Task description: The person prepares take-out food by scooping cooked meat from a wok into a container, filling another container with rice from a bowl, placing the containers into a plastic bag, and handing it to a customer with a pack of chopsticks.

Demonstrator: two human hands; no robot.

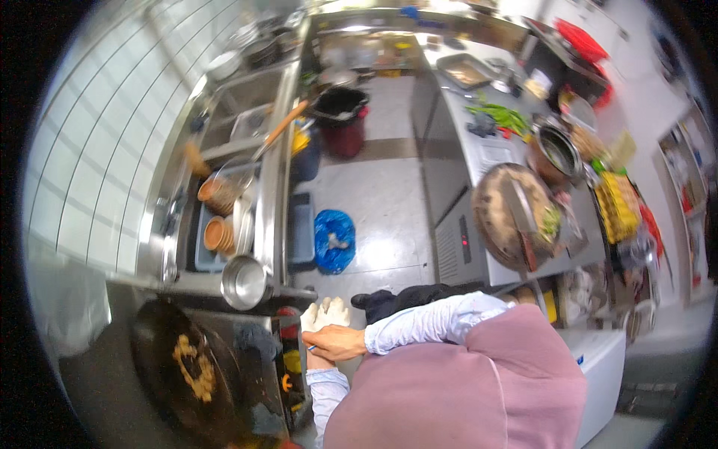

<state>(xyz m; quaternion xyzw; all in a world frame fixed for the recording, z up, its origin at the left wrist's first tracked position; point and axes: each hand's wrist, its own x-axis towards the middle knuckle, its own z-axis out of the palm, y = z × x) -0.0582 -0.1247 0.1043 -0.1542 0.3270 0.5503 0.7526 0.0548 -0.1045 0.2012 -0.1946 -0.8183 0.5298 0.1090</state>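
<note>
My left hand (pixel 325 315) wears an off-white glove, its fingers apart and pointing forward over the floor. My bare right hand (pixel 338 342) lies across the left wrist and grips the cuff of that glove; something small and blue shows beside its fingers. Left of both hands, a dark wok (pixel 224 359) on the stove holds light-brown pieces of food (pixel 195 370). A steel pot (pixel 244 282) rests at the corner of the sink counter. Both forearms are in pale blue sleeves.
Stacked brown cups (pixel 217 234) and plates fill a grey tub in the sink. A blue plastic bag (pixel 335 241) lies on the floor before a dark red bin (pixel 343 132). On the right counter, a cleaver (pixel 521 210) lies on a round wooden chopping block (pixel 491 224) near a steel pot (pixel 555 154).
</note>
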